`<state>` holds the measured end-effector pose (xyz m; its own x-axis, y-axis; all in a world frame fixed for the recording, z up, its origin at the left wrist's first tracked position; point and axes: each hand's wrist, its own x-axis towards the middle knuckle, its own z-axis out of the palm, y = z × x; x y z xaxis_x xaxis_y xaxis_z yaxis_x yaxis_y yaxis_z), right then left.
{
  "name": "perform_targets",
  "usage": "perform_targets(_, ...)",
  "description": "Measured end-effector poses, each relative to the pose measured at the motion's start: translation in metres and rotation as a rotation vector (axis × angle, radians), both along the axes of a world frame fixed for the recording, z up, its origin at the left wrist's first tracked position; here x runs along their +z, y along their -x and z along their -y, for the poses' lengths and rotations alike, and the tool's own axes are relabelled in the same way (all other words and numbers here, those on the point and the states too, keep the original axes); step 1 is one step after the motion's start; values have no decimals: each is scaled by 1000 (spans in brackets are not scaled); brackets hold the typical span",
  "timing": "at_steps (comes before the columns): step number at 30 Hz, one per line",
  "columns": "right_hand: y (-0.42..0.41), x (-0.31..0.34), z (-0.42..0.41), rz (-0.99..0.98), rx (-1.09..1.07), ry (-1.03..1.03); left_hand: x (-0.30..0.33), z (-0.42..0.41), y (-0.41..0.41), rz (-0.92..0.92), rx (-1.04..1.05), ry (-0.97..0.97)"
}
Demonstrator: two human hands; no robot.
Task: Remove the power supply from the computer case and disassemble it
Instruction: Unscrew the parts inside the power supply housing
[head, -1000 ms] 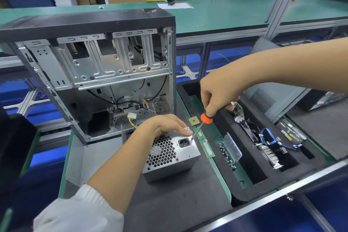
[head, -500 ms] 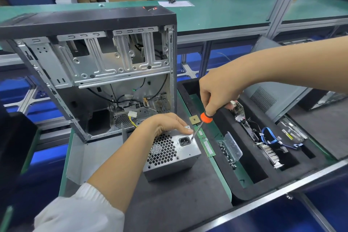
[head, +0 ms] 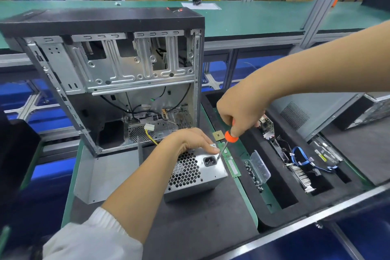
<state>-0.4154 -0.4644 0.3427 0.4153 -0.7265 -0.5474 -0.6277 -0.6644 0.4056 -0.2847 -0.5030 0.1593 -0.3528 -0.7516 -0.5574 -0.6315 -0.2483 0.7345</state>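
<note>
Head view: workbench, looking down at both hands
Power supply: grey metal box, out of the case, on the dark mat; honeycomb fan grille and black mains socket facing up
Computer case: behind the power supply, upright, side open, loose cables and a white connector inside
Left hand: on the far top edge of the power supply, fingers curled over it, holding it down
Right hand: above and right of the power supply, fist closed round the screwdriver handle
Screwdriver: orange-collared, shaft slanting down-left, tip at the power supply's top face just right of the socket
Foam tray: right of the power supply, black, with cut-outs
Memory stick: green, just beside the power supply's right edge
Clear plastic box: right of the power supply, in the tray, small screws lying beside it
Blue cable: farther right in the tray
</note>
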Motion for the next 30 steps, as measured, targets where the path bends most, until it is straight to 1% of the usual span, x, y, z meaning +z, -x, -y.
perform_targets(2,-3,0,-9,-155,235,121,2,-2,0,-5,9,7)
perform_targets(3,-5,2,-14,-186,329,172,2,-2,0,-13,16,5)
perform_targets(6,-7,12,-17,-328,567,211,4,-5,1,-27,18,-9)
perform_targets(8,-3,14,-17,-338,684,262,4,-7,1,-29,9,-9)
perform_targets(10,6,15,-18,-333,881,304,4,-7,0,-30,9,-4)
perform_targets(11,10,14,-20,-320,985,335,3,-6,-1,-29,6,4)
perform_targets(13,15,13,-27,-259,1105,405,2,-4,-2,-24,4,15)
perform_targets(15,15,12,-30,-214,1055,413,2,-3,-2,-41,-6,0)
perform_targets(18,5,16,-26,-178,604,329,5,-3,-2,-32,-8,-14)
perform_targets(20,-5,19,-23,-78,363,281,5,-3,-2,-34,-8,-21)
perform_targets(22,-7,19,-17,27,187,230,5,-4,-2,-31,-13,-16)
perform_targets(24,-7,18,-16,43,143,248,4,-3,-3,-16,-15,-4)
perform_targets(27,-1,17,-15,90,286,329,13,-11,-4,-49,-87,56)
perform_targets(28,2,16,-15,135,314,310,16,-14,-6,-88,-119,113)
perform_targets(30,9,15,-15,229,327,217,25,-23,-11,-253,-164,227)
